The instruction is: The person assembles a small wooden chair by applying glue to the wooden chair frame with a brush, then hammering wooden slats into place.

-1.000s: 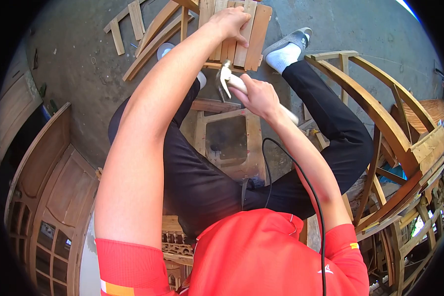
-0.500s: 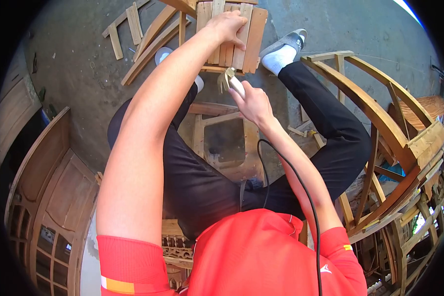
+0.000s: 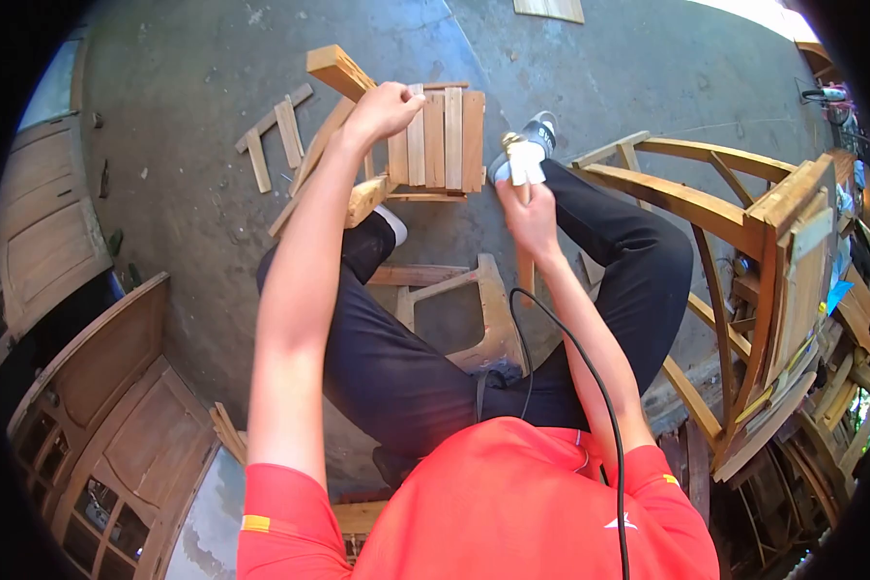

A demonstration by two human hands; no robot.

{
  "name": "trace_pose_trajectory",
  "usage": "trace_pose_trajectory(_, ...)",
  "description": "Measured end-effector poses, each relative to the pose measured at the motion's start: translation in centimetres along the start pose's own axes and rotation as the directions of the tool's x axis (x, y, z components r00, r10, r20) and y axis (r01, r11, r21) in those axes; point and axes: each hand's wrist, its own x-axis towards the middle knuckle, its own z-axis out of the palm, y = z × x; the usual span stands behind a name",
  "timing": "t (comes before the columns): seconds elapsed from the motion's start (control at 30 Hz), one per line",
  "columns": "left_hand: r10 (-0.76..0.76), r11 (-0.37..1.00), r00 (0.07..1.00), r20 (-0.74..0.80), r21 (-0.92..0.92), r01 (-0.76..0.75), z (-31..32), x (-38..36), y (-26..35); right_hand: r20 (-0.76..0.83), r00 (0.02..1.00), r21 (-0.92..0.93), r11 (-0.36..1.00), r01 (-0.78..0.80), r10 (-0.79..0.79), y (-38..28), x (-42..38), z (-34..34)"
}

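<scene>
In the head view, my right hand (image 3: 532, 217) is closed around the wooden handle of a hammer (image 3: 524, 164). White wrapping covers the handle just below its head, which is beside my shoe. My left hand (image 3: 387, 109) is over the upper left corner of a slatted wooden seat (image 3: 435, 140), fingers curled together. Whether anything small is between those fingers is hidden. Thick wooden posts (image 3: 338, 70) rise at the seat's left side. Its slats lie side by side with narrow gaps.
A low wooden frame (image 3: 498, 324) stands between my legs. Curved timber framing (image 3: 677, 198) is at the right, with stacked wood behind. Loose wood strips (image 3: 288, 132) lie on the floor at upper left. Panelled doors (image 3: 130, 416) lean at left. A black cable (image 3: 604, 396) hangs over my shirt.
My left hand has moved from the middle of the slats to the seat's upper left corner. My right hand has carried the hammer right, away from the seat. The camera view has shifted.
</scene>
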Motion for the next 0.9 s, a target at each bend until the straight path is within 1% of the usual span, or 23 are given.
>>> trace_pose_trajectory(0.03, 0.010, 0.994, 0.995, -0.100, -0.104, -0.020, -0.5, -1.9, 0.3, -0.028, 0.999, 0.054, 0.998, 0.021, -0.020, -1.5, 0.5, -0.5)
trace_pose_trajectory(0.07, 0.013, 0.978, 0.980, -0.200, -0.204, -0.054, -0.3, -3.8, 0.2, -0.021, 0.999, 0.180, 0.983, 0.047, -0.044, -3.0, 0.3, -1.3)
trace_pose_trajectory(0.1, 0.008, 0.950, 0.956, -0.294, -0.297, -0.099, -0.1, -5.6, 0.0, -0.013, 0.998, 0.305, 0.950, 0.069, -0.068, -5.8, -0.2, -2.2)
trace_pose_trajectory(0.13, -0.002, 0.930, 0.949, -0.315, -0.350, -0.115, 0.2, -7.1, 0.0, -0.042, 0.994, 0.403, 0.909, 0.105, -0.097, -7.7, -0.7, -2.9)
trace_pose_trajectory(0.17, -0.011, 0.905, 0.943, -0.333, -0.404, -0.132, 0.8, -8.6, 0.4, -0.015, 0.993, 0.508, 0.855, 0.107, -0.115, -8.9, -1.4, -3.8)
trace_pose_trajectory(0.2, -0.013, 0.881, 0.932, -0.362, -0.444, -0.160, 1.4, -10.5, 1.1, 0.005, 0.993, 0.572, 0.815, 0.094, -0.118, -10.2, -2.5, -4.6)
trace_pose_trajectory(0.23, -0.016, 0.800, 0.906, -0.423, -0.549, -0.243, 3.0, -11.3, 0.7, 0.028, 0.992, 0.632, 0.771, 0.079, -0.125, -11.4, -3.3, -5.1)
trace_pose_trajectory(0.27, -0.070, 0.744, 0.916, -0.395, -0.633, -0.216, 4.1, -12.8, 1.6, 0.051, 0.990, 0.648, 0.758, 0.070, -0.135, -12.5, -3.6, -5.5)
trace_pose_trajectory(0.3, -0.094, 0.660, 0.931, -0.352, -0.722, -0.206, 5.8, -13.5, 1.5, 0.075, 0.988, 0.663, 0.747, 0.054, -0.138, -13.3, -4.2, -5.8)
trace_pose_trajectory(0.37, -0.192, 0.560, 0.972, -0.136, -0.828, -0.005, 8.7, -14.6, 2.0, 0.121, 0.983, 0.671, 0.742, 0.020, -0.136, -14.4, -5.0, -6.3)
trace_pose_trajectory(0.4, -0.215, 0.518, 0.976, 0.012, -0.846, 0.125, 10.1, -14.9, 1.9, 0.140, 0.981, 0.666, 0.746, 0.008, -0.136, -15.0, -4.7, -6.4)
trace_pose_trajectory(0.43, -0.228, 0.472, 0.965, 0.128, -0.853, 0.224, 12.3, -14.5, 0.9, 0.161, 0.978, 0.663, 0.748, -0.007, -0.134, -15.4, -4.5, -6.3)
trace_pose_trajectory(0.47, -0.280, 0.430, 0.935, 0.216, -0.843, 0.323, 13.9, -14.1, 0.3, 0.161, 0.980, 0.666, 0.746, -0.022, -0.115, -15.6, -4.3, -6.0)
trace_pose_trajectory(0.5, -0.311, 0.390, 0.913, 0.263, -0.841, 0.375, 15.7, -13.6, -0.9, 0.159, 0.982, 0.661, 0.750, -0.027, -0.105, -15.2, -4.3, -5.6)
trace_pose_trajectory(0.57, -0.437, 0.378, 0.869, 0.231, -0.830, 0.411, 18.6, -12.8, -2.6, 0.144, 0.986, 0.648, 0.761, -0.029, -0.084, -13.7, -3.7, -4.6)
trace_pose_trajectory(0.6, -0.500, 0.433, 0.852, 0.154, -0.808, 0.400, 20.1, -12.2, -3.8, 0.109, 0.993, 0.636, 0.770, -0.042, -0.036, -13.3, -3.8, -4.0)
trace_pose_trajectory(0.67, -0.592, 0.549, 0.806, 0.016, -0.724, 0.417, 21.8, -11.3, -5.1, 0.111, 0.994, 0.653, 0.753, -0.075, 0.003, -13.1, -3.7, -3.2)
trace_pose_trajectory(0.77, -0.645, 0.414, 0.764, 0.033, -0.825, 0.385, 22.7, -10.2, -5.5, 0.153, 0.986, 0.682, 0.715, -0.153, 0.065, -13.3, -2.5, -3.0)
trace_pose_trajectory(0.8, -0.580, 0.314, 0.808, 0.106, -0.885, 0.342, 22.9, -9.6, -5.8, 0.162, 0.984, 0.687, 0.707, -0.170, 0.080, -13.5, -2.0, -2.9)
trace_pose_trajectory(0.9, -0.543, 0.151, 0.836, 0.079, -0.970, 0.189, 24.3, -7.6, -5.8, 0.174, 0.978, 0.723, 0.659, -0.206, 0.116, -14.2, -0.2, -2.5)
